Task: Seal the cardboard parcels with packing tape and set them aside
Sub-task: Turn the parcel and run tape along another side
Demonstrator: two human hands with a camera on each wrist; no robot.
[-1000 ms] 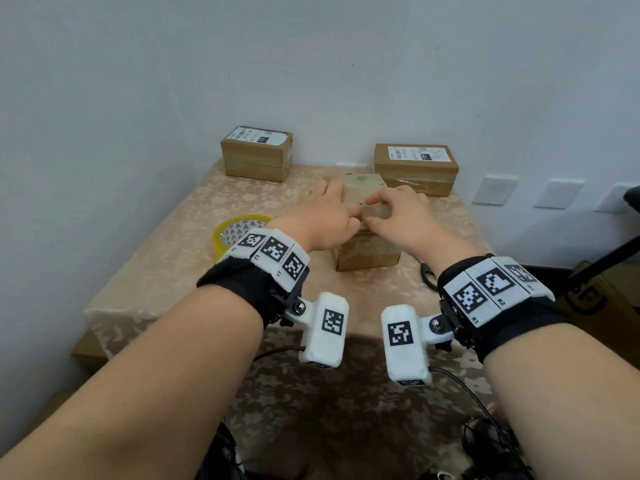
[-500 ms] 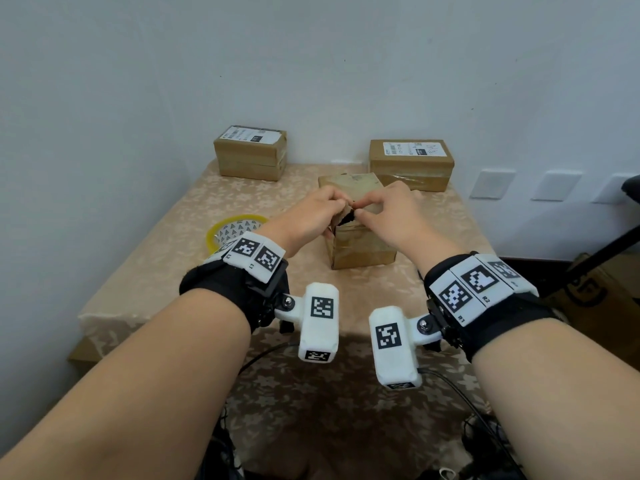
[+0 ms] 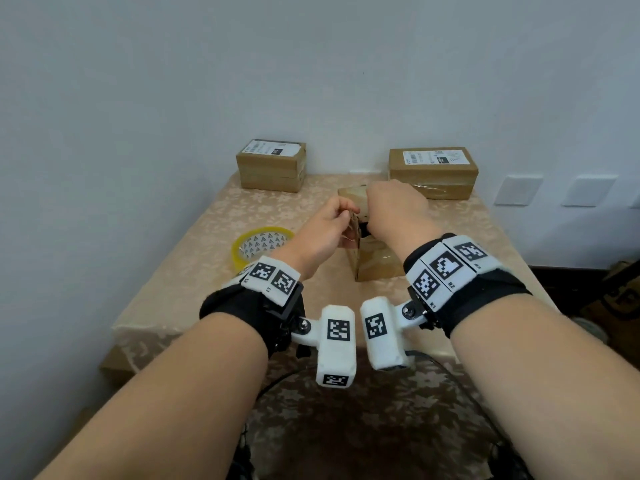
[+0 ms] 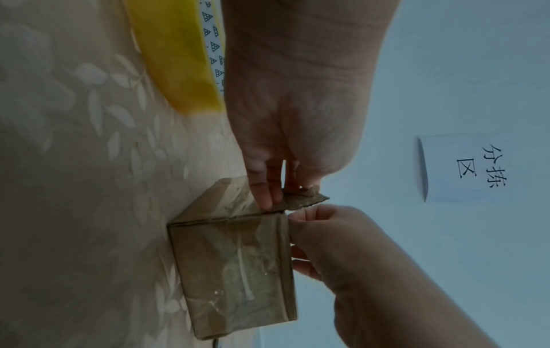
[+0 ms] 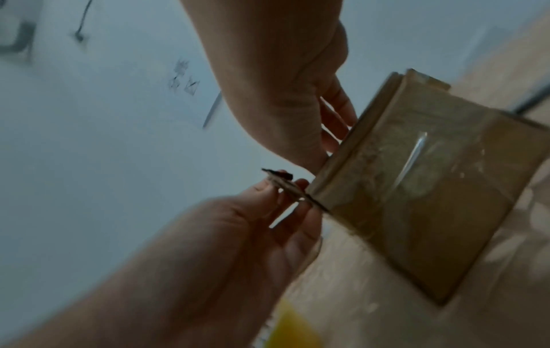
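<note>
Patterned tablecloth [image 3: 194, 244] — white wall plates [image 3: 517, 189] — paper sign [image 4: 467, 168].

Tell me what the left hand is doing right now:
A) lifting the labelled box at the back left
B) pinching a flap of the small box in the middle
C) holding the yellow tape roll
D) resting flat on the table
B: the left hand pinches a raised flap of the small box, while the tape roll lies untouched on the table.

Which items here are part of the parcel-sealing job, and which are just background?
In the job:
- small cardboard box, left hand pinching its raised flap, right hand on its top
- yellow tape roll
- two labelled parcels at the wall, left and right

Lying about:
- patterned tablecloth
- wall sign
- wall plates
</note>
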